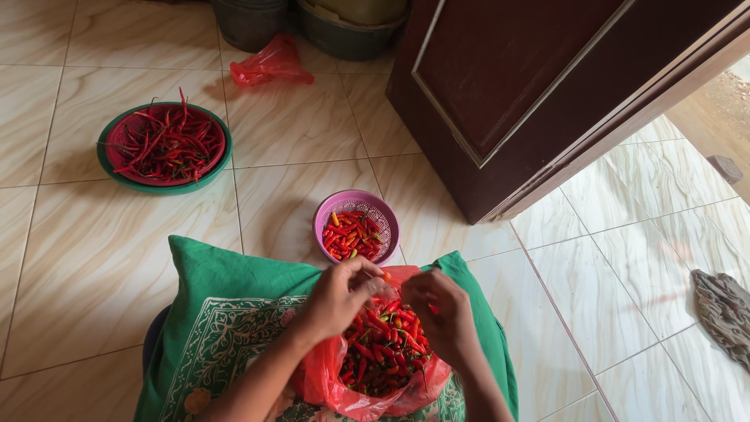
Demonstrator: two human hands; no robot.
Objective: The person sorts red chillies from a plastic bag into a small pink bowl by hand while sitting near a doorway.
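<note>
Standing over the tiled floor (94, 258), I take the dark wooden door (531, 86) as my marker: it rises at the upper right, and everything else sits to its left or below it. Largest after the door is the green patterned cloth (226, 312), spread low and left of the door's bottom corner, across the person's lap. Far left of the door rests a green basin (105, 164) with a red basket (121, 137) inside, heaped with long red chilies (168, 144). On the cloth, straight below the door's corner, sits an open red plastic bag (336, 387) full of small red chilies (383, 352), a few of them green or orange. Right of the door's base, near the edge of view, lies a grey rag (723, 312). Between the door and the cloth stands a small purple basket (358, 225) holding more small chilies. Left of the door, toward the top, a crumpled red bag (269, 62) lies beside two dark buckets (250, 23). Over the open bag, the left hand (336, 297) is curled, its fingertips pinching an orange chili (387, 276) at the bag's rim; the right hand (441, 312) is closed loosely just beside it, fingers bent, and I cannot tell what it grips.
</note>
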